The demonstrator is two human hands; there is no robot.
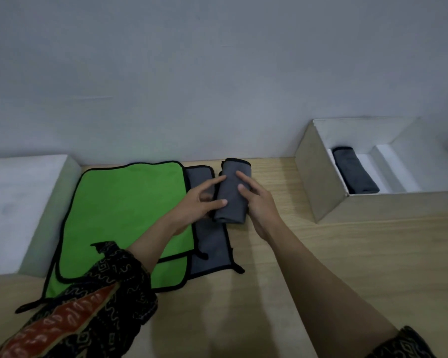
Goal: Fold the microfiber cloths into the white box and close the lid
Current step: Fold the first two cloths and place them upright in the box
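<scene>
Where wooden table (pixel 269 293) meets grey wall (pixel 217 73), white box (pixel 321 177), green cloth (pixel 130 202).

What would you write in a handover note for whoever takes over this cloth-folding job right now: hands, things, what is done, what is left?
Left hand: open, fingertips against the left side of the folded grey cloth.
Right hand: open, fingers resting on top of that cloth.
White box: open, on the right, one folded dark grey cloth inside.
Green cloth and flat grey cloth: unfolded on the wooden table.
Done: one cloth boxed, a second folded.
Left: box the second, fold and box the others, close the box.
</scene>
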